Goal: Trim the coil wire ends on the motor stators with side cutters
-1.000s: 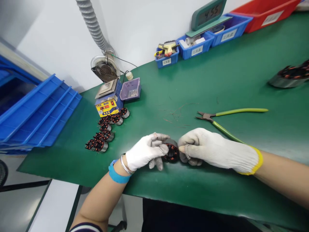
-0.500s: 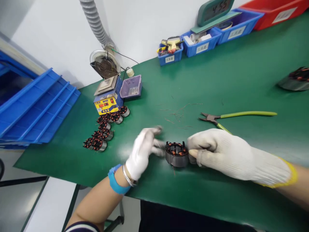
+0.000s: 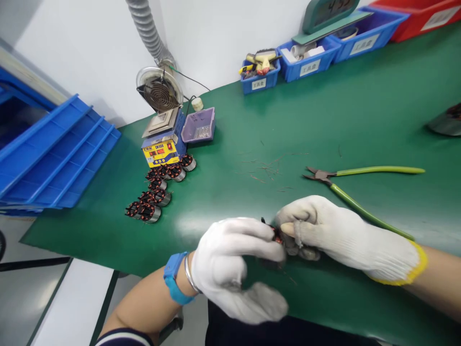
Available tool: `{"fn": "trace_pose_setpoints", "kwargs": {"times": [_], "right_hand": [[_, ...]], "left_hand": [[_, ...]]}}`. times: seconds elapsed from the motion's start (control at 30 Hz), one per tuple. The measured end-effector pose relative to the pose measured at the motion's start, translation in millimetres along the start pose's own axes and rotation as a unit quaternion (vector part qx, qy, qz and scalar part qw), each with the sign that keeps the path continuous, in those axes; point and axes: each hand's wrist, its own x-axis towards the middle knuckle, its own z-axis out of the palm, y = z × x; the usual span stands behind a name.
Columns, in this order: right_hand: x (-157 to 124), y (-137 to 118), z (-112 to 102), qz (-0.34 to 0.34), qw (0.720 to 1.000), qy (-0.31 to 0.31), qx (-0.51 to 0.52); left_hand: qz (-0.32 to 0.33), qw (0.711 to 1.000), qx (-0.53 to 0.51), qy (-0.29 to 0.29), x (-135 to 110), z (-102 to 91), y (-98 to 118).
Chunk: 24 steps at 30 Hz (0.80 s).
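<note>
A motor stator (image 3: 276,234) with copper windings is just above the bench near its front edge or on it; I cannot tell which. White-gloved fingers cover most of it. My left hand (image 3: 239,262) reaches across its near left side, fingers stretched out and the thumb spread well apart below. At the stator's right side, my right hand (image 3: 306,226) is closed in a pinch, with a bare thumb tip poking out of the glove. What sits in that pinch is hidden. A thin wire end sticks out below the stator. Green-handled cutting pliers (image 3: 322,176) lie spread behind my right hand.
Several finished-looking stators (image 3: 149,211) stand at the left by a yellow-and-blue solder pot (image 3: 160,153). Beside it is a purple tray (image 3: 198,126). Wire scraps (image 3: 264,168) litter the green bench (image 3: 223,182). Blue bins (image 3: 306,67) line the wall; another stator (image 3: 448,121) is far right.
My left hand has moved right and toward me, from beside the stator to over it, now hiding most of it. My right hand keeps its pinch at the stator's right side.
</note>
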Motion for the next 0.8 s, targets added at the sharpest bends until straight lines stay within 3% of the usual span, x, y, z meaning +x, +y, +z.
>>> {"fn": "trace_pose_setpoints", "kwargs": {"times": [0.03, 0.1, 0.17, 0.23, 0.33, 0.4, 0.43, 0.47, 0.53, 0.6, 0.67, 0.73, 0.8], "right_hand": [[0, 1, 0, -0.006, 0.999, 0.006, -0.041], [0, 4, -1, -0.032, 0.991, 0.028, -0.127], [2, 6, -1, -0.047, 0.986, 0.050, -0.155], [5, 7, 1, -0.022, 0.994, 0.050, -0.091], [8, 5, 2, 0.036, 0.999, 0.019, 0.021], [9, 5, -2, 0.020, 0.998, 0.032, -0.056], [8, 6, -6, -0.017, 0.987, 0.073, -0.143], [8, 8, -11, -0.072, 0.959, 0.127, -0.243], [8, 12, -19, -0.216, 0.854, 0.222, -0.418], [9, 17, -23, -0.343, 0.748, 0.217, -0.525], [11, 20, -20, -0.398, 0.682, 0.161, -0.592], [11, 21, -15, -0.372, 0.669, 0.128, -0.631], [7, 21, -15, -0.285, 0.690, 0.121, -0.654]], "left_hand": [[-0.005, 0.999, 0.012, 0.040, -1, 2.6, 0], [-0.078, 0.991, 0.003, 0.105, 1, 9.0, -3], [-0.194, 0.979, -0.018, 0.059, 7, 14.6, -8], [-0.247, 0.969, 0.013, 0.012, 12, 17.8, -14], [-0.176, 0.972, 0.136, 0.079, 14, 18.5, -24], [-0.143, 0.967, 0.182, 0.107, 12, 17.7, -29], [-0.146, 0.964, 0.194, 0.105, 11, 17.2, -31], [-0.153, 0.962, 0.202, 0.101, 11, 16.8, -33], [-0.172, 0.958, 0.214, 0.090, 11, 16.2, -34], [-0.183, 0.955, 0.221, 0.071, 14, 16.0, -33], [-0.191, 0.953, 0.231, 0.039, 19, 15.7, -31], [-0.199, 0.950, 0.240, 0.001, 23, 14.7, -28], [-0.211, 0.945, 0.248, -0.027, 25, 12.3, -26]]}}
